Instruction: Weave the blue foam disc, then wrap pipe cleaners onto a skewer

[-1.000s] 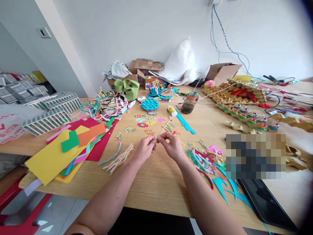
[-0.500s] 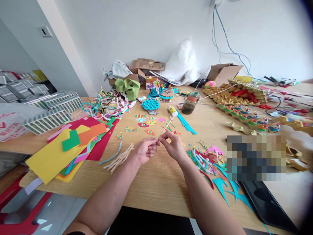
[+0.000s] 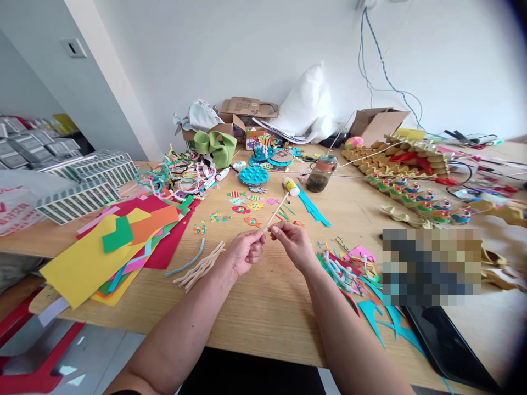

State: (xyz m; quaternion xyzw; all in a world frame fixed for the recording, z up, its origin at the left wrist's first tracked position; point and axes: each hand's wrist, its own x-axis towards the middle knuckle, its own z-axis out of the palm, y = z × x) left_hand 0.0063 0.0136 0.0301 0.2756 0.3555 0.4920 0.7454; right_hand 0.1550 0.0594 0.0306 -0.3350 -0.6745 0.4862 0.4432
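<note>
My left hand (image 3: 246, 252) is closed in a pinch on the lower end of a thin pale wooden stick (image 3: 276, 210), which slants up and right towards a glue bottle. Just right of it, my right hand (image 3: 290, 241) has thumb and forefinger pinched close to the stick's lower end. Whatever its fingertips hold is too small to make out. Beyond the hands lie several paper fish (image 3: 252, 221) in bright patterns. Twisted cream pipe cleaners (image 3: 200, 267) and a blue pipe cleaner (image 3: 187, 266) rest left of my left hand.
Coloured paper sheets (image 3: 82, 263) cover the table's left side. A yellow-labelled glue bottle (image 3: 291, 187), blue strips (image 3: 313, 204) and a glass jar (image 3: 321, 178) stand or lie beyond the hands. Scraps (image 3: 348, 269) and a black tray-like object (image 3: 448, 345) are at right.
My right fingertips have drawn slightly apart from my left ones. The stick has shifted a little to the left with my left hand.
</note>
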